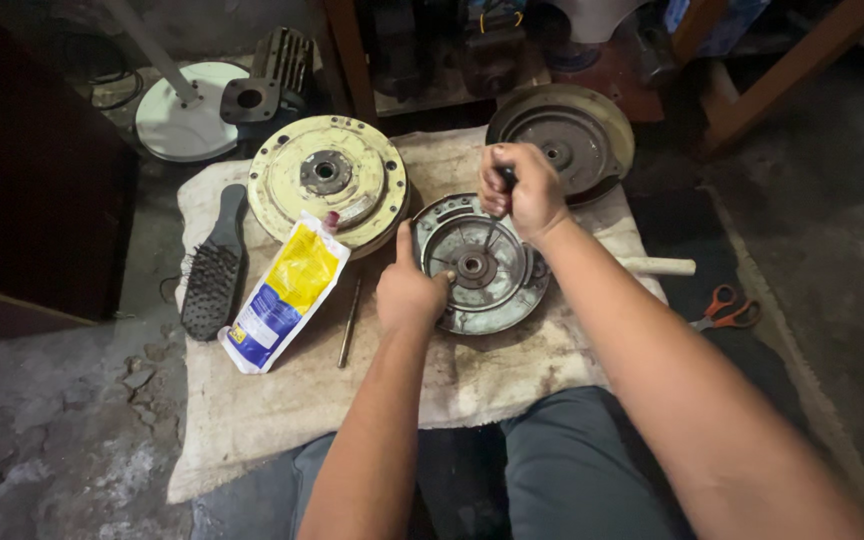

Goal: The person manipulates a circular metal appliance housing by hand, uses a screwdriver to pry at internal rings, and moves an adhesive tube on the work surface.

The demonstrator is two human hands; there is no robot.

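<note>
My left hand (409, 290) grips the round, greasy metal disc (482, 265). My right hand (520, 190) squeezes a thin tool (497, 215) over it. A bristly black brush (214, 265) lies at nine o'clock.

Head view, dim overall. Light falls from above onto the centre: the stained cloth (472, 385) and the cream disc (328, 178) read brightest, with the white and yellow pouch (287, 293) close behind. Corners and the upper edge sink into near-black; the left side is a dark block without detail. Soft shadows lie under both forearms. Mild sheen on the grey metal disc (480, 265). Wide-angle stretch at the edges; forearms loom large. Centre sharp, background slightly soft and noisy.
</note>
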